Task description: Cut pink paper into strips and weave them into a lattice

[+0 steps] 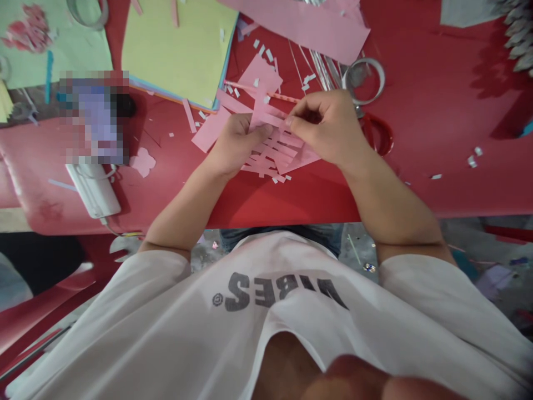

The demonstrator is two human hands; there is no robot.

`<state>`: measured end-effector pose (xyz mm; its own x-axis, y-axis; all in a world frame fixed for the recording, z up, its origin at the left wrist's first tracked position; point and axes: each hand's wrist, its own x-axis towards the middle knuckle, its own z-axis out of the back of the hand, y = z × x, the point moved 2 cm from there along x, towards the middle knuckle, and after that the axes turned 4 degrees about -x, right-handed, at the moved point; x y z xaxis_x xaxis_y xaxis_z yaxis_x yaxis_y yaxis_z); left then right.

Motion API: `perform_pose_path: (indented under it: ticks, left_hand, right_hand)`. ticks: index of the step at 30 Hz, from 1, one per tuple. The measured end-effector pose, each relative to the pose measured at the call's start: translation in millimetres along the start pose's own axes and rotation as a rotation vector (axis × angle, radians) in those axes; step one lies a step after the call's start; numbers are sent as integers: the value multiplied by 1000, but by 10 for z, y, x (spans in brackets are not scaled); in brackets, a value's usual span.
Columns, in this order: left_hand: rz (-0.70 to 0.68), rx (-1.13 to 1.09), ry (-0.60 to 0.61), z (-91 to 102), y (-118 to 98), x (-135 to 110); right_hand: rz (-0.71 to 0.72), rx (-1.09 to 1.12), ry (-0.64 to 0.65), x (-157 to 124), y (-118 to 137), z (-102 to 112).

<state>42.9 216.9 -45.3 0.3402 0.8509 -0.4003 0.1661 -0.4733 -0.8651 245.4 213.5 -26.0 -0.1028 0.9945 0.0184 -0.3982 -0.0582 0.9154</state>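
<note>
A pink paper cutout with many slit strips (270,151) lies on the red table (433,116), under both hands. My left hand (237,144) presses its fingers and thumb on the lower left of the cutout. My right hand (322,125) pinches strips near its upper right edge between thumb and fingers. A thin pink striped stick (266,93) lies just beyond the paper, near my right fingers. Red-handled scissors (377,133) sit past my right hand, partly hidden by it.
A roll of clear tape (365,81) stands beyond my right hand. Small pink scraps (266,53) are strewn around, with yellow-green paper sheets (179,50) and a large pink sheet (300,22) at the back. A white electrical device (94,190) lies at left, beside a pixelated blur.
</note>
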Motion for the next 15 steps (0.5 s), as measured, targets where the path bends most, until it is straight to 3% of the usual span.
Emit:
perform_pose_path:
  ticks: [7,15]
  left_hand:
    - [134,-129,-88,25,49,-3]
    - [90,-136,8,-7,4,-26]
  right_hand:
    - [5,2,5,14,-44,-23]
    - [0,91,8,27,-99,-28]
